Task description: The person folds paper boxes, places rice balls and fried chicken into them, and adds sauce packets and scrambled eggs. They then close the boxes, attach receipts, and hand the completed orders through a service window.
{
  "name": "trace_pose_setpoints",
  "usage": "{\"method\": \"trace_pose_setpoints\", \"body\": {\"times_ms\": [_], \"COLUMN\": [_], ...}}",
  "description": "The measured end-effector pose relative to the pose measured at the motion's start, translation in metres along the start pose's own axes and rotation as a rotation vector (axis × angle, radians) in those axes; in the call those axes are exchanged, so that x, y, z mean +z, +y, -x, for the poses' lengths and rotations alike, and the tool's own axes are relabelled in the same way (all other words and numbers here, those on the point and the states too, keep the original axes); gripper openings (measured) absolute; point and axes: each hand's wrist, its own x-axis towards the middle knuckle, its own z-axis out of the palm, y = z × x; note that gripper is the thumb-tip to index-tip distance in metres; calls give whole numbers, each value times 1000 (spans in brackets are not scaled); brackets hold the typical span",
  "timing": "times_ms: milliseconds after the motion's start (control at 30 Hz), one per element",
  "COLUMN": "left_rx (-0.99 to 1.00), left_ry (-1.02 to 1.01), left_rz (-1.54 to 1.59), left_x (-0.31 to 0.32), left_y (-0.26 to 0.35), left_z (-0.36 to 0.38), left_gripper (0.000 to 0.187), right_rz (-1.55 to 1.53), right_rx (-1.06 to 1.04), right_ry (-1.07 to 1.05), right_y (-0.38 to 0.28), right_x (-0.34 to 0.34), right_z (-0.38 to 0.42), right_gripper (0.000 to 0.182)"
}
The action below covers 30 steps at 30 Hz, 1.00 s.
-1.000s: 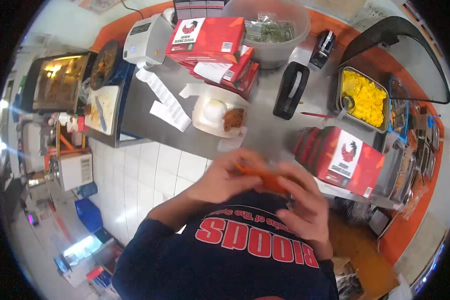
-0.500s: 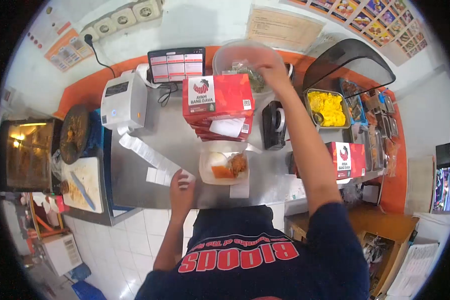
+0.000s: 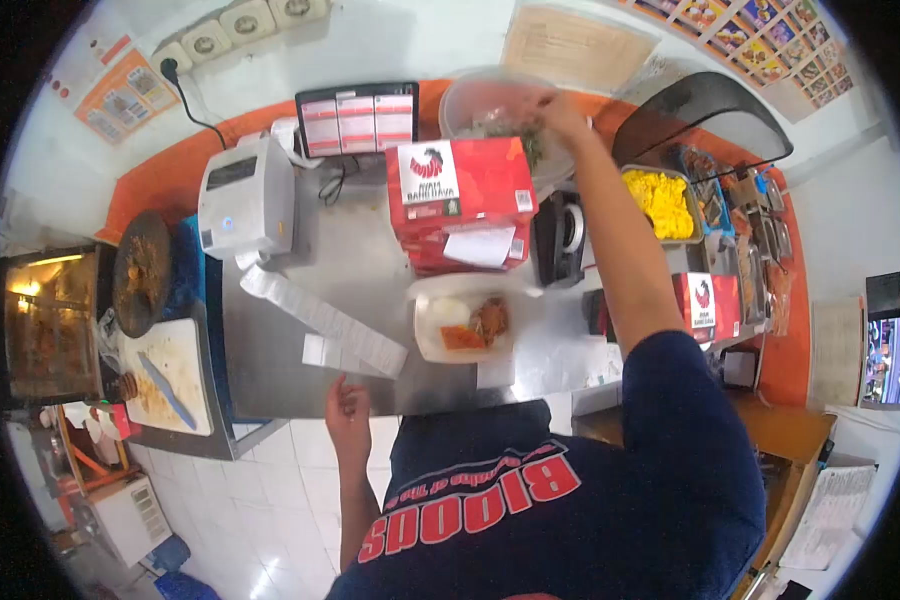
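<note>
My left hand (image 3: 347, 402) is at the counter's front edge, just below a long curled strip of printed paper (image 3: 335, 325). Its fingers are loosely bent, with nothing visible in them. My right arm stretches across the counter, and my right hand (image 3: 552, 116) is over the clear round tub (image 3: 457, 100). Blur hides what its fingers do. Inside the tub are small bags with something green (image 3: 532, 146). An open box of food (image 3: 425, 335) sits in front of me, holding white rice (image 3: 453, 312), an orange piece (image 3: 461, 338) and a browned fried piece (image 3: 491, 318).
Stacked red boxes (image 3: 490, 190) stand between the food box and the tub, with a white slip (image 3: 478, 246) on them. A tape dispenser (image 3: 560, 240) is to their right. Further left are a label printer (image 3: 245, 200) and a tablet (image 3: 358, 120). A yellow-filled tray (image 3: 660, 205) lies right.
My left hand has come off the paper strip and drawn back to the counter edge. My right hand stays at the tub, now slightly higher. The whole view has shifted a little.
</note>
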Motion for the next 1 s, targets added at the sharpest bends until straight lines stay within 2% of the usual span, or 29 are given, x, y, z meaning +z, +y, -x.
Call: {"method": "trace_pose_setpoints", "body": {"times_ms": [67, 100, 133, 200, 233, 300, 333, 367, 400, 433, 467, 500, 533, 600, 633, 667, 700, 767, 833, 900, 967, 1000], "left_rx": [25, 40, 32, 85, 89, 86, 102, 399, 700, 726, 836, 938, 933, 934, 925, 933, 919, 899, 838, 814, 788, 797], "left_ry": [-59, -79, -88, -212, -221, -302, -347, -360, -356, -383, -464, -540, -533, -545, -547, -554, -509, -451, -373, -310, -236, -183], "left_rz": [-4, 9, 0, -60, -62, -91, -94, -235, -359, -340, -414, -495, -616, -698, -784, -780, -727, -666, -782, -753, -731, -758], "left_x": [4, 12, 19, 30, 35, 52, 59, 66, 77, 93, 108, 119, 132, 151, 157, 159, 160, 163, 165, 174, 186, 192], "left_y": [8, 17, 22, 33, 41, 58, 54, 44, 40, 48, 60, 68, 55, 35, 32, 31, 30, 33, 50, 59, 72, 81], "left_z": [-9, -15, -23, -32, -31, -32, -32, -30, -29, -28, -25, -21, -22, -28, -30, -31, -29, -20, -10, -2, 11, 18], "left_gripper": [48, 46, 46, 44, 44, 41, 41, 42, 43, 43, 46, 48, 51, 52, 52, 52, 51, 50, 47, 46, 45, 44], "right_rz": [-52, -590, -612, -750, -760, -548, -615, -266, -251, -240, -227, -310, -393, -470, -360, -275, -327, 74, 110, 241, 353, 237], "right_rx": [30, -150, -275, -131, -230, -40, 167, 45, 184, 314, 312, 170, 29, -41, -121, -159, -9, -71, 144, 301, 457, 291], "right_ry": [453, 555, 625, 627, 412, 218, 89, 130, 92, 50, 80, 28, -32, -201, -133, 34, 191, 462, 485, 250, -40, -165], "right_y": [-92, -114, -120, -145, -125, -112, -82, -74, -67, -63, -69, -89, -111, -157, -174, -181, -189, -148, -94, -13, 74, 146], "right_x": [-7, 3, 6, 37, 54, 99, 128, 143, 153, 152, 134, 110, 83, -12, -60, -99, -136, -218, -290, -338, -359, -358], "right_z": [84, 129, 173, 272, 310, 354, 362, 359, 365, 371, 377, 385, 394, 407, 411, 419, 426, 408, 377, 345, 312, 297], "right_gripper": [16, 27, 34, 35, 37, 34, 35, 38, 41, 45, 45, 52, 59, 51, 37, 29, 29, 21, 22, 24, 27, 28]}}
